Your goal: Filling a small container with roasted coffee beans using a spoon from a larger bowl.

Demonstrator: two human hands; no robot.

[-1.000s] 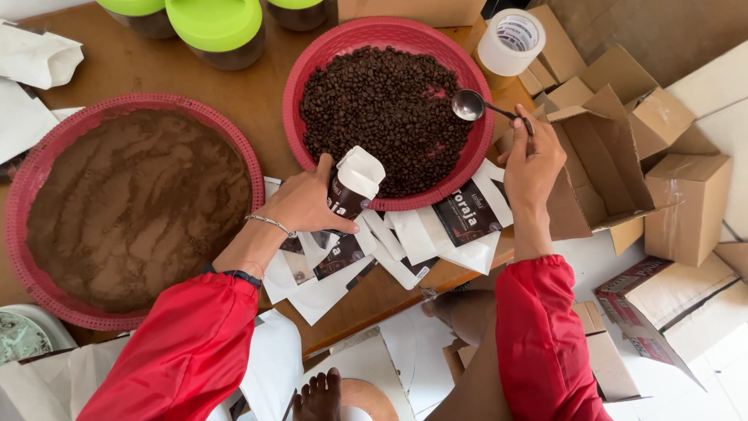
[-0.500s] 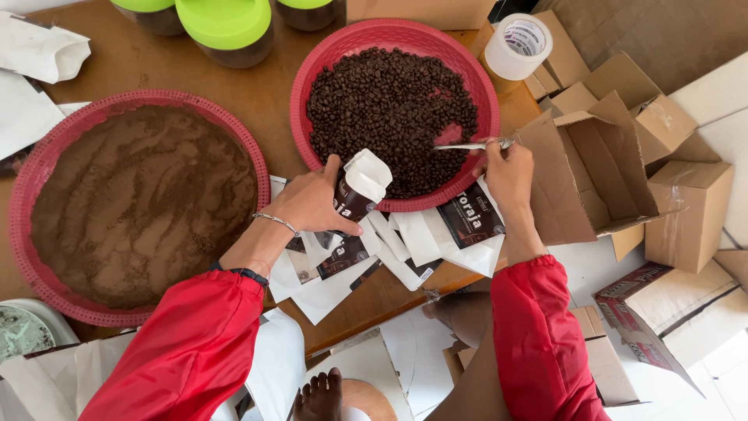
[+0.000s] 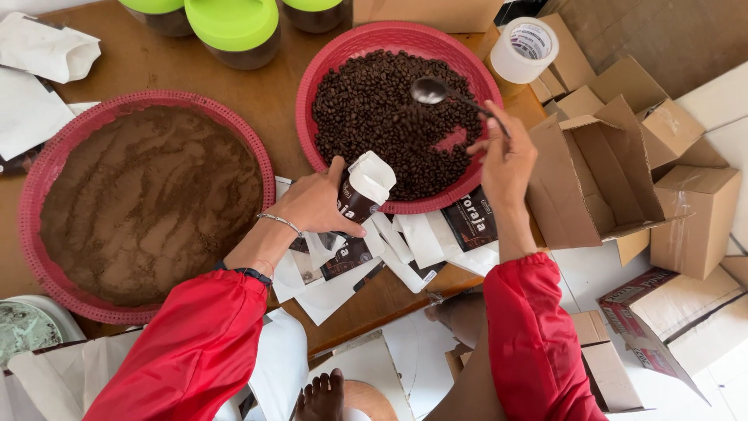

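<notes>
My left hand (image 3: pixel 313 204) holds an open white and dark pouch (image 3: pixel 363 187) upright at the near rim of a red basket tray (image 3: pixel 327 58) full of dark coffee beans (image 3: pixel 372 111). My right hand (image 3: pixel 505 160) grips a metal spoon (image 3: pixel 433 91), its bowl raised over the beans in the middle of the tray. Both arms wear red sleeves. Several empty flat pouches (image 3: pixel 413 242) lie spread on the wooden table under and between my hands.
A second red basket tray (image 3: pixel 47 164) with brown ground coffee (image 3: pixel 148 199) sits at the left. Green-lidded jars (image 3: pixel 232 27) stand at the back. A tape roll (image 3: pixel 523 48) and open cardboard boxes (image 3: pixel 600 171) crowd the right. A bare foot (image 3: pixel 319 396) shows below.
My right hand has swung the spoon from the tray's right rim to above the beans in the middle. The left hand keeps the pouch in the same spot.
</notes>
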